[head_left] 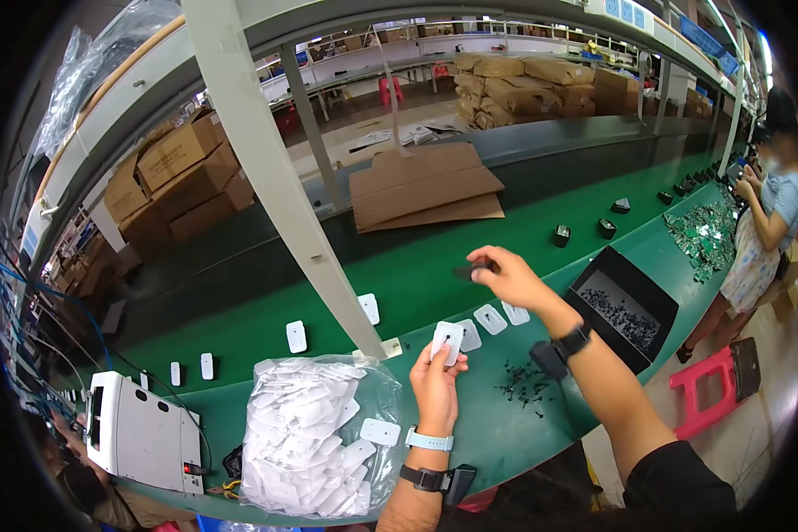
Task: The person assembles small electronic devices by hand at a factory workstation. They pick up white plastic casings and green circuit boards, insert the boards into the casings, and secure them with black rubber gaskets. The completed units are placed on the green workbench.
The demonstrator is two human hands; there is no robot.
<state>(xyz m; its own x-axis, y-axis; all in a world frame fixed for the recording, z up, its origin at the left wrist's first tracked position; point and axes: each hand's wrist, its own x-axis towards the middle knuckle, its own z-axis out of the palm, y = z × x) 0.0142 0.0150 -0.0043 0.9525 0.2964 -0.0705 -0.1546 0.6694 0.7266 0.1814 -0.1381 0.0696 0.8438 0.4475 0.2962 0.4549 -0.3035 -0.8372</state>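
- Printed writing is showing on a brown cardboard box (182, 155) in the upper left of the frame.
- Near the centre, the left hand (434, 390) is gripping a white plate (447, 340) by its lower end, most of the plate rising above the fingers.
- That plate's long axis is running nearly up and down the frame (its top is leaning slightly right).
- Above and to the right, the right hand (510, 275) is pinching a dark piece (475, 269), which is sticking out leftward from the fingertips, its long axis lying roughly sideways.
- Other white plates (489, 319) are lying in a row just right of the held plate.
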